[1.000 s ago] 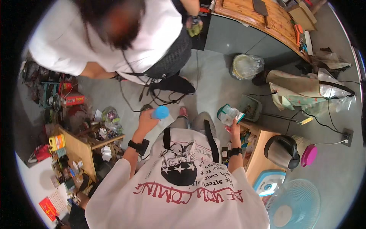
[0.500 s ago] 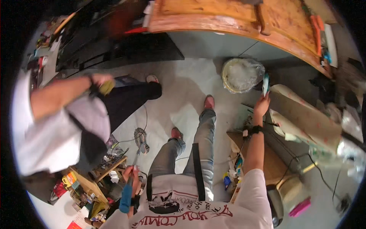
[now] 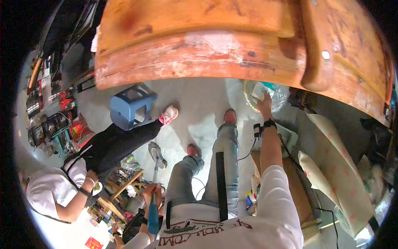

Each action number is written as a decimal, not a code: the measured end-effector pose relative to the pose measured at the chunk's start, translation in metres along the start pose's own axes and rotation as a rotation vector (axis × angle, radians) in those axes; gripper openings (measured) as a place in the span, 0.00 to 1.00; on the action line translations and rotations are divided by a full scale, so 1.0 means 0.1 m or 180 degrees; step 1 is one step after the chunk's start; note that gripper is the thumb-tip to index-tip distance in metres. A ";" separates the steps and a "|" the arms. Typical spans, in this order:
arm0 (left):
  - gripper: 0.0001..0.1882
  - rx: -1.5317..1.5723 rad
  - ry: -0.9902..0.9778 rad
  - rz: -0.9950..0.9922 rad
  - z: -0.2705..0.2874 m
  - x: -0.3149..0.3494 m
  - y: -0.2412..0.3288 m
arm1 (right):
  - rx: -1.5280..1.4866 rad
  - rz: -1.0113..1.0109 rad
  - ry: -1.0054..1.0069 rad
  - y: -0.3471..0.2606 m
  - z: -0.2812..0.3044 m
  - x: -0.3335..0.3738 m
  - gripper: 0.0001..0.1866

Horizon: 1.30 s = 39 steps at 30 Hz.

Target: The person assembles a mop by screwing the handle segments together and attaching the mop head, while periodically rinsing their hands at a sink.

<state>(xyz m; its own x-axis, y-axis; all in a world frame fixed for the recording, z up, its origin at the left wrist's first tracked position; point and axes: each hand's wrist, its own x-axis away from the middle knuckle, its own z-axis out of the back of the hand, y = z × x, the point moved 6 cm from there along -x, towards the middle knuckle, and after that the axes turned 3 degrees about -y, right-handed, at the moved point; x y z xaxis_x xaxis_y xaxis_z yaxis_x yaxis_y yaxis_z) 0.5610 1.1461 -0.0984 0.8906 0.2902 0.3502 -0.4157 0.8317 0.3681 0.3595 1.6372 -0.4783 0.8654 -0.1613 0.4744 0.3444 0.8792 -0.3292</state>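
My right hand (image 3: pixel 264 103) reaches forward over a round bin (image 3: pixel 248 99) lined with clear plastic. Its fingers are closed on a flat white and teal item (image 3: pixel 260 89), whose exact kind I cannot make out. Down at the lower left, my left hand (image 3: pixel 151 193) grips a long thin pole (image 3: pixel 156 173) with a blue handle (image 3: pixel 153 218). The pole slants away toward the floor, its far end close to a grey shoe-sole-like object (image 3: pixel 157 154); whether they are joined I cannot tell.
A wooden table (image 3: pixel 199 54) spans the front. A co-worker in dark trousers (image 3: pixel 120 145) is at the left, near a blue stool (image 3: pixel 132 107). Cardboard (image 3: pixel 295 182), a patterned sheet (image 3: pixel 340 166) and cables lie right; tools and a wooden frame (image 3: pixel 124 184) lie left.
My right hand has moved inward over the lined bin with the white and teal item. The table looms nearer. The co-worker's arm has dropped, and the blue stool shows now.
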 end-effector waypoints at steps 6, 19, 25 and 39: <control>0.04 0.0252 -0.0780 -0.0336 0.17 0.34 0.03 | -0.2052 -0.0456 0.0836 -0.31 0.41 0.78 0.19; 0.11 0.0584 -0.0201 -0.0683 0.85 1.31 -0.70 | -0.3080 -0.0384 0.0452 -1.72 0.58 3.39 0.14; 0.10 0.1156 -0.0236 -0.0710 0.74 1.72 -1.48 | -0.2780 0.1244 -0.1582 -3.25 0.53 4.50 0.24; 0.12 0.0410 -0.0168 -0.0403 0.02 1.86 -1.27 | -0.1586 0.2973 -0.2216 -4.01 2.09 6.66 0.16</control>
<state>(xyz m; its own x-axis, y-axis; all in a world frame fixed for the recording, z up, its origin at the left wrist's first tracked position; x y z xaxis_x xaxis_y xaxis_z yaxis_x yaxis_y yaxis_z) 0.7792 1.0940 -0.0783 0.9278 0.1589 0.3375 -0.3240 0.7916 0.5181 0.7213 1.2708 0.1405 0.5301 0.8298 0.1742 -0.0619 0.2427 -0.9681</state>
